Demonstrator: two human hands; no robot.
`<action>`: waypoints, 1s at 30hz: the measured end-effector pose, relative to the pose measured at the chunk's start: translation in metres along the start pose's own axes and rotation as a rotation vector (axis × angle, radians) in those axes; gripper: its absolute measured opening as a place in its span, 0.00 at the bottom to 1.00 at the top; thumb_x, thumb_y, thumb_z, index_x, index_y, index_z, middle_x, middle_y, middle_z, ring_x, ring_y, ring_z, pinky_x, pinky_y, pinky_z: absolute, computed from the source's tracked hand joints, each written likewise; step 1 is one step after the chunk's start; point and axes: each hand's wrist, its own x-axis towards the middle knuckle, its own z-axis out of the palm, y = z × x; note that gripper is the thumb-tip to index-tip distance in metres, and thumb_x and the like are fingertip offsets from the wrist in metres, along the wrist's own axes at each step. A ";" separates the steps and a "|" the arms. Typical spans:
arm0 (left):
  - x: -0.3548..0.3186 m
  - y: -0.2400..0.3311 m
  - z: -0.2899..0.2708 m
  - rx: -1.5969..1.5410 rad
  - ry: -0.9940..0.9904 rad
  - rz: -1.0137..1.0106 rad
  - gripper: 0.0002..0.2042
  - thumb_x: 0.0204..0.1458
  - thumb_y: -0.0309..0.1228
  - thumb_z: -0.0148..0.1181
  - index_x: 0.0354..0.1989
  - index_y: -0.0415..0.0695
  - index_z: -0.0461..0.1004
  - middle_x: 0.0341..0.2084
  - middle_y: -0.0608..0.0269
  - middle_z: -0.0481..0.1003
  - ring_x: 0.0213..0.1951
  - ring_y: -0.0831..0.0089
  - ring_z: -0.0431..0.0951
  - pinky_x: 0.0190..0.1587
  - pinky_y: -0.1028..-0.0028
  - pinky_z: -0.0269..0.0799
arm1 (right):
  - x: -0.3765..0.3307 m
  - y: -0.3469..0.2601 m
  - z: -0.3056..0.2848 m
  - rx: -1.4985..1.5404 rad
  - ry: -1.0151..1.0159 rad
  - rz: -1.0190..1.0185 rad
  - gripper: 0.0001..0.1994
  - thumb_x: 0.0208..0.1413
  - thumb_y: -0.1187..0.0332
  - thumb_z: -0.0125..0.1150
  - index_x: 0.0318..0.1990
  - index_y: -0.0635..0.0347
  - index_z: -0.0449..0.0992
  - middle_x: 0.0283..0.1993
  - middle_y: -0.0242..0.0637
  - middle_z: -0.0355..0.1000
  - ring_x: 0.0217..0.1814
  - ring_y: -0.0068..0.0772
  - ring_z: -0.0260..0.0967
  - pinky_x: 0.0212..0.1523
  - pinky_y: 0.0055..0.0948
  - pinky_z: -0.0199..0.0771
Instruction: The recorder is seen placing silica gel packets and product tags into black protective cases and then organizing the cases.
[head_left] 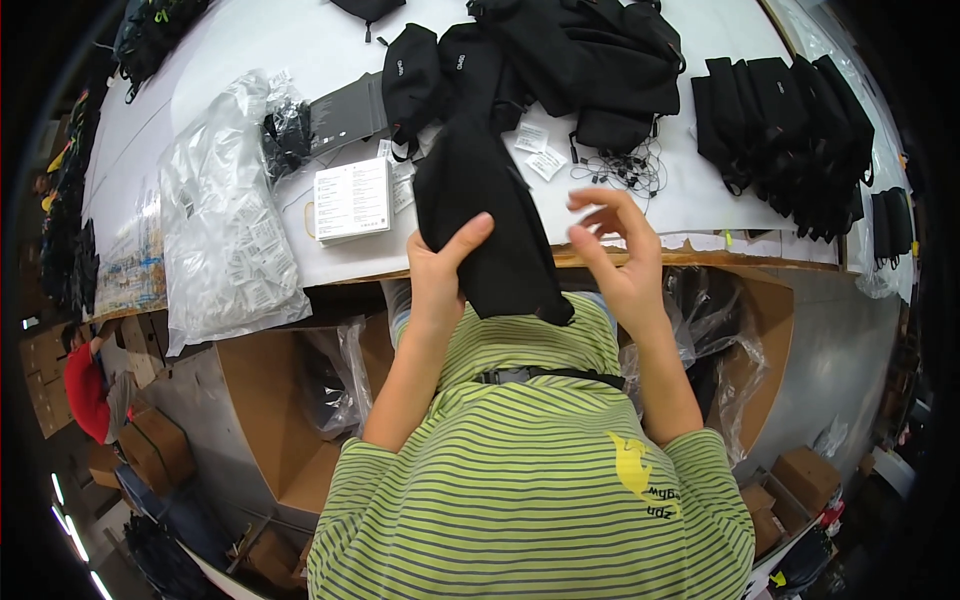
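My left hand (437, 278) grips a long black fabric pouch (490, 220) by its left side, thumb lying on top. The pouch reaches over the near edge of the table, its lower end close to my waist. To its right, my right hand (628, 262) is raised, apart from the pouch. Its thumb and fingers are bent but separated, with nothing visible between them. Beyond the held pouch are more black pouches (410, 85). Small white packets (545, 163) and a tangle of thin black cords (635, 168) lie between it and the right side.
A stack of white printed cards (352, 200) and dark grey sheets (342, 112) lie left, beside a clear plastic bag (235, 210) of small packets. Black pouches (780, 110) are piled right. Cardboard boxes (270, 400) stand below the table (740, 215). A person in red (88, 395) is far left.
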 end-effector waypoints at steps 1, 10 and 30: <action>-0.002 -0.002 0.002 0.035 -0.017 -0.003 0.14 0.43 0.24 0.67 0.38 0.32 0.74 0.31 0.56 0.78 0.29 0.72 0.79 0.34 0.76 0.77 | 0.008 -0.017 0.004 0.076 0.000 0.019 0.08 0.53 0.72 0.60 0.40 0.60 0.74 0.37 0.35 0.73 0.32 0.21 0.71 0.32 0.19 0.65; -0.009 0.004 0.000 0.134 -0.243 -0.115 0.14 0.42 0.24 0.67 0.38 0.32 0.75 0.29 0.58 0.78 0.28 0.75 0.78 0.33 0.78 0.76 | 0.031 -0.024 -0.003 -0.185 -0.032 -0.158 0.06 0.54 0.74 0.58 0.39 0.59 0.74 0.27 0.32 0.70 0.22 0.21 0.66 0.21 0.19 0.60; 0.003 -0.003 -0.004 -0.102 -0.153 -0.338 0.13 0.49 0.30 0.61 0.40 0.35 0.73 0.30 0.59 0.78 0.29 0.73 0.79 0.33 0.76 0.76 | 0.033 -0.025 -0.004 -0.263 -0.129 -0.399 0.04 0.48 0.77 0.61 0.32 0.61 0.73 0.26 0.34 0.62 0.24 0.34 0.64 0.24 0.29 0.64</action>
